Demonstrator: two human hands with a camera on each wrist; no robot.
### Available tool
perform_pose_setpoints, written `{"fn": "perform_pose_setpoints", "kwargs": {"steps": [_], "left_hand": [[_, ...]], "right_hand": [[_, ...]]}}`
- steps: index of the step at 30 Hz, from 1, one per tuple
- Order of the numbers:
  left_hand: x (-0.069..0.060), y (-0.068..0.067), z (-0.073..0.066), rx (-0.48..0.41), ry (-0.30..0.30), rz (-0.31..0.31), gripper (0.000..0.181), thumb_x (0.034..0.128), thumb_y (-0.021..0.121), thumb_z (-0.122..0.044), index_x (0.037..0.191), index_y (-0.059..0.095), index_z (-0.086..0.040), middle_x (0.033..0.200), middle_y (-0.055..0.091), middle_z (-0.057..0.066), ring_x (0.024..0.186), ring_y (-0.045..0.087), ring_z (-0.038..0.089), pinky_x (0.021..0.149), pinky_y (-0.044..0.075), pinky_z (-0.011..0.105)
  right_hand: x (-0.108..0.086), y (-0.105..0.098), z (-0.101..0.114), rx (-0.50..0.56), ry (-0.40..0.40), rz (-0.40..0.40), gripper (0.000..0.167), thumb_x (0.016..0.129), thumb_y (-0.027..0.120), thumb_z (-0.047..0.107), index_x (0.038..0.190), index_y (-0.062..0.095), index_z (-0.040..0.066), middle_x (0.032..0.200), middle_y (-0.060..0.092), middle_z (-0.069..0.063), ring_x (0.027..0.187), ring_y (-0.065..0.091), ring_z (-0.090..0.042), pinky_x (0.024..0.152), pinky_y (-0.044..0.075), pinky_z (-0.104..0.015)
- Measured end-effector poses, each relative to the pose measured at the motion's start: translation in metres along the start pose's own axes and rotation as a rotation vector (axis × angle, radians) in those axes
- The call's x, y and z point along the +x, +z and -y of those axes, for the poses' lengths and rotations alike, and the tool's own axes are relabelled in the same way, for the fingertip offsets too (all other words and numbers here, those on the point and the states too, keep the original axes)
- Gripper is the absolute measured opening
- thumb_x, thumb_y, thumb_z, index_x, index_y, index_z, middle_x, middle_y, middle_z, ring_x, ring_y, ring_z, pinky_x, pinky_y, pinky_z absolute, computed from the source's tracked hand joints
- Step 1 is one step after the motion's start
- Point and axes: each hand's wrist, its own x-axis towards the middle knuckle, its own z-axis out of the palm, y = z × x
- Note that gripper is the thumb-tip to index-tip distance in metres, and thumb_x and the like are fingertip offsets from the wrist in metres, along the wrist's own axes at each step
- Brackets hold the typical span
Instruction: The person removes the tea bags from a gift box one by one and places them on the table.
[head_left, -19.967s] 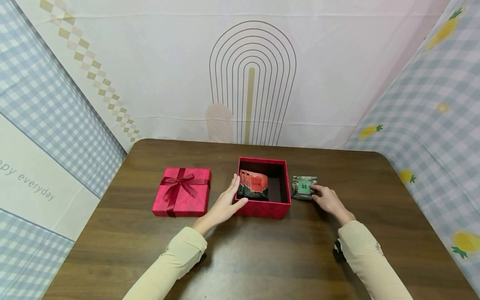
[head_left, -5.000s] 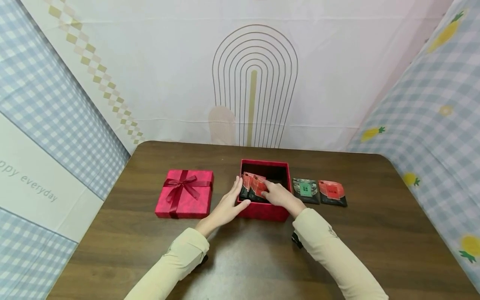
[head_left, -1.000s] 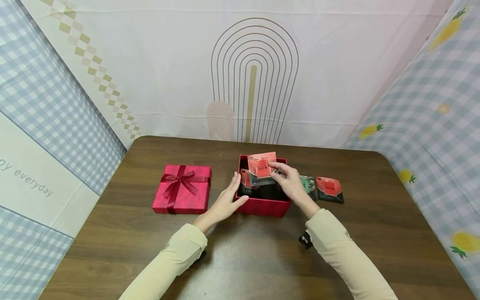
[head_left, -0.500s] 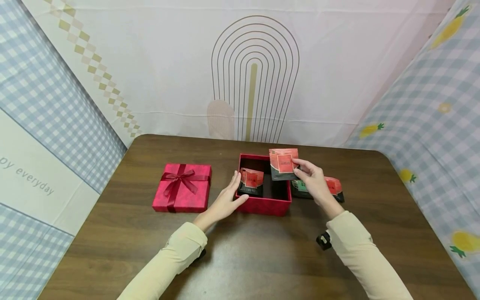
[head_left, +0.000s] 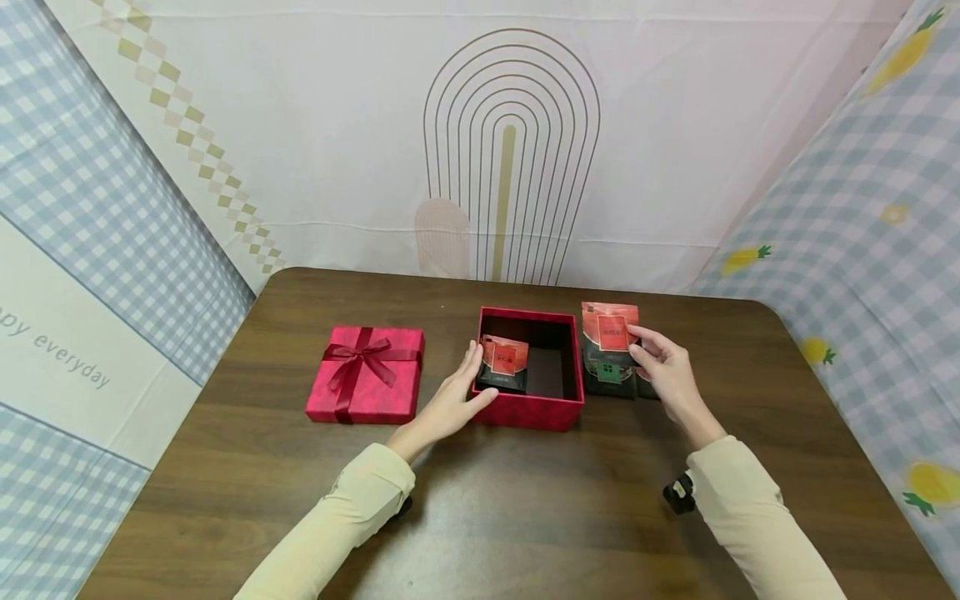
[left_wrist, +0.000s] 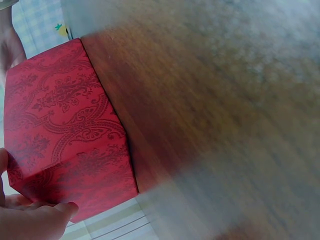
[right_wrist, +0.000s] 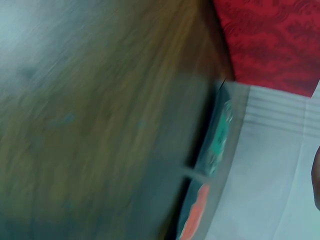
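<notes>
In the head view my right hand (head_left: 670,379) pinches a red-and-black sachet (head_left: 604,321) by its right edge, held up to the right of the open red gift box (head_left: 525,413). Behind and below it, a green-labelled sachet (head_left: 611,386) lies on the table, partly covered. Another red-and-black sachet (head_left: 647,389) beside that is mostly hidden by the hand; its red top shows in the right wrist view. My left hand (head_left: 444,410) rests against the box's left side, fingers straight, thumb at the front corner. Inside the box, at its left, sits a red-and-black sachet (head_left: 504,381).
The gift box's lid (head_left: 367,375), tied with a dark red ribbon bow, lies left of the box on the brown wooden table (head_left: 495,508). A white patterned cloth (head_left: 345,150) hangs behind the table, with checked cloth (head_left: 862,333) at the sides.
Over the last second the right hand has carried the pinched sachet from above the box rightwards past its edge. Earlier, another red-and-black sachet came to lie beside the green-labelled one. The left hand stays put.
</notes>
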Motion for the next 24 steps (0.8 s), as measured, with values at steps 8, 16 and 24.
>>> {"fn": "perform_pose_setpoints", "kwargs": {"steps": [8, 16, 24], "left_hand": [[0.000, 0.000, 0.000, -0.006, 0.008, -0.006, 0.071, 0.0913, 0.055, -0.018, 0.143, 0.013, 0.006, 0.151, 0.003, 0.020, 0.138, 0.009, 0.032, 0.108, 0.018, 0.047], [0.001, 0.001, 0.001, -0.005, 0.000, -0.007, 0.072, 0.0914, 0.055, -0.022, 0.143, 0.013, 0.005, 0.151, 0.003, 0.018, 0.138, 0.009, 0.030, 0.109, 0.017, 0.046], [0.000, 0.001, 0.002, 0.001, -0.001, -0.010, 0.072, 0.0912, 0.055, -0.022, 0.143, 0.013, 0.005, 0.151, 0.003, 0.018, 0.138, 0.010, 0.029, 0.109, 0.017, 0.044]], "right_hand": [[-0.003, -0.026, -0.014, -0.040, -0.055, -0.018, 0.034, 0.091, 0.055, 0.010, 0.124, 0.055, 0.003, 0.085, 0.060, 0.016, 0.074, 0.055, 0.004, 0.062, 0.047, -0.011], [-0.004, -0.051, -0.027, -0.183, -0.041, -0.087, 0.035, 0.090, 0.057, 0.010, 0.124, 0.056, 0.002, 0.074, 0.054, 0.018, 0.061, 0.045, 0.005, 0.054, 0.041, -0.009], [-0.007, -0.081, -0.049, -0.162, -0.030, -0.099, 0.036, 0.090, 0.057, 0.011, 0.124, 0.056, 0.001, 0.085, 0.061, 0.023, 0.075, 0.056, 0.009, 0.065, 0.049, -0.011]]}}
